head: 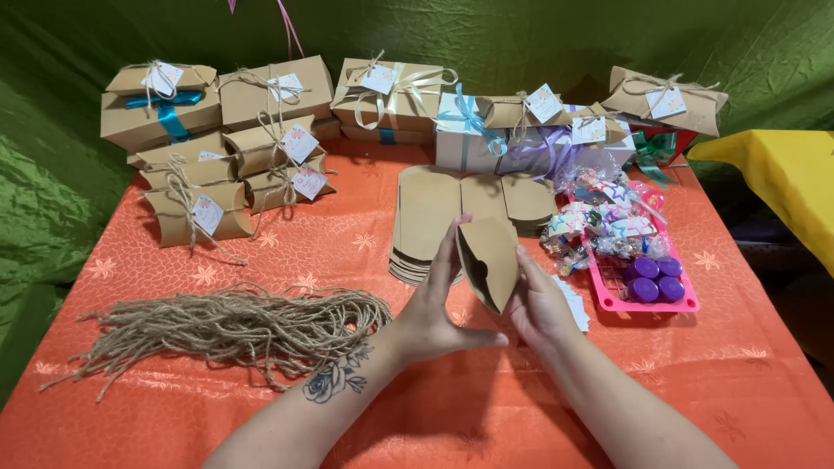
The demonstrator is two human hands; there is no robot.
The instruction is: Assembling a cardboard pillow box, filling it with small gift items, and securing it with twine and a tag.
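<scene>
A brown kraft pillow box [488, 260] is held upright above the table's middle, one end open and curved. My left hand [432, 308] grips its left edge with fingers up along the side. On the opposite side, my right hand [539, 304] presses the box's edge with its fingers. Just behind the held box lies a stack of flat, unfolded kraft box blanks [430, 217].
A bundle of cut jute twine [234, 328] lies at left on the orange tablecloth [738, 382]. Finished twine-tied boxes with tags [217, 148] are piled at back left and along the back. A pink tray [647, 300] holds purple round items beside wrapped candies [599, 221].
</scene>
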